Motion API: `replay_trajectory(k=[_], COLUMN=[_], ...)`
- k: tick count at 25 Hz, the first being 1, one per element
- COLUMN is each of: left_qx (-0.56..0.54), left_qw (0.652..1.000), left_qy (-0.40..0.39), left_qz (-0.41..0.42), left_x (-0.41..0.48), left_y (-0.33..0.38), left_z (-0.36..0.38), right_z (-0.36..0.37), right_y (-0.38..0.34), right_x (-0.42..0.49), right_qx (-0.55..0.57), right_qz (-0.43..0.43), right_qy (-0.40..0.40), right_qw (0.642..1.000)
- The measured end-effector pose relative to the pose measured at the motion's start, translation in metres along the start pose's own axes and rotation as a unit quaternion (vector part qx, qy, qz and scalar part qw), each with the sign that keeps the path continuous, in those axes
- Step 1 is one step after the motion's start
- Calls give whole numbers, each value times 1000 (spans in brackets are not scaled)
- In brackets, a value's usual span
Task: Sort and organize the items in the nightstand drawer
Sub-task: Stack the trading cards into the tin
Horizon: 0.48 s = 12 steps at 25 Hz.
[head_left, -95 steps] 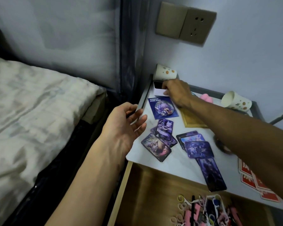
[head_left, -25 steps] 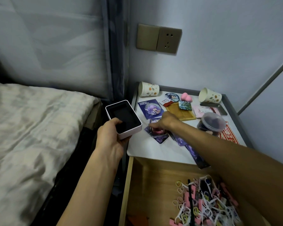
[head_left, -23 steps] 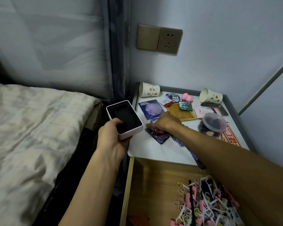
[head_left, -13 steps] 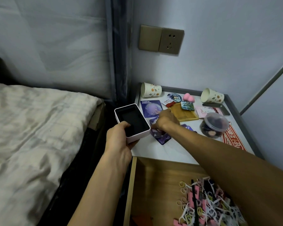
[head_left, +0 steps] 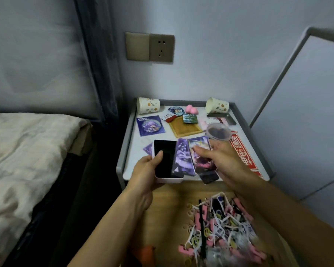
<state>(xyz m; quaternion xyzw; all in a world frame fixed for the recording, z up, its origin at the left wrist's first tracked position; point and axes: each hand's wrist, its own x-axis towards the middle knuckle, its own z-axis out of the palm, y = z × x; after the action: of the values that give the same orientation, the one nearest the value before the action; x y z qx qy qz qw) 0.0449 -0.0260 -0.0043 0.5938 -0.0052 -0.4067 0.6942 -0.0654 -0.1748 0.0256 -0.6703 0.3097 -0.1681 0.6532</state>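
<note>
The small white rectangular box with a black inside [head_left: 165, 160] hangs over the front edge of the white nightstand top with a grey rim [head_left: 126, 151]. The left hand [head_left: 145, 170] holds it from its near left corner, with the thumb lying across the dark interior and the fingers hidden underneath. Just beside it on the right, the right hand [head_left: 226, 160] pinches a fan of glossy purple picture cards [head_left: 199, 153] between thumb and fingers. The leftmost card overlaps the box's right rim, and a darker card pokes out below the hand. The hand covers part of the fan, so I cannot count the cards. Another purple card peeks out from behind the box's left side, on the top. Farther back lie a blue square card with a purple-haired figure [head_left: 150, 125], a wood-framed square board [head_left: 186, 128], a round clear plastic tub with dark contents [head_left: 218, 132] and red printed packets [head_left: 243, 155] along the right edge. Two spotted paper cups lie on their sides at the back corners [head_left: 148, 105] [head_left: 217, 105], with a pink lumpy thing [head_left: 191, 109] between them. Below the hands is the open wooden drawer [head_left: 168, 209], holding a tangle of pink, white and yellow clips and bands [head_left: 216, 228] on its right side. A bed with pale crumpled sheets [head_left: 27, 151] stands to the left.
</note>
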Motion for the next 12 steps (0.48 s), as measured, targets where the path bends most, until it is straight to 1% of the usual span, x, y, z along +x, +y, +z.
replay_trajectory(k=[2, 4, 7, 12], left_qx=[40, 50, 44, 52], left_qw=[998, 996, 996, 995], left_qy=[-47, -69, -76, -81], left_qz=[6, 4, -19, -6], left_x=[-6, -10, -10, -10], left_y=[-20, -28, -33, -34], left_z=[19, 25, 39, 50], right_z=[-13, -18, -29, -44], right_y=[11, 15, 23, 22], right_x=[-9, -10, -10, -3], right_qx=[24, 36, 19, 4], right_qz=[11, 17, 36, 44], right_qy=[-17, -19, -28, -24], right_qw=[1000, 999, 999, 999])
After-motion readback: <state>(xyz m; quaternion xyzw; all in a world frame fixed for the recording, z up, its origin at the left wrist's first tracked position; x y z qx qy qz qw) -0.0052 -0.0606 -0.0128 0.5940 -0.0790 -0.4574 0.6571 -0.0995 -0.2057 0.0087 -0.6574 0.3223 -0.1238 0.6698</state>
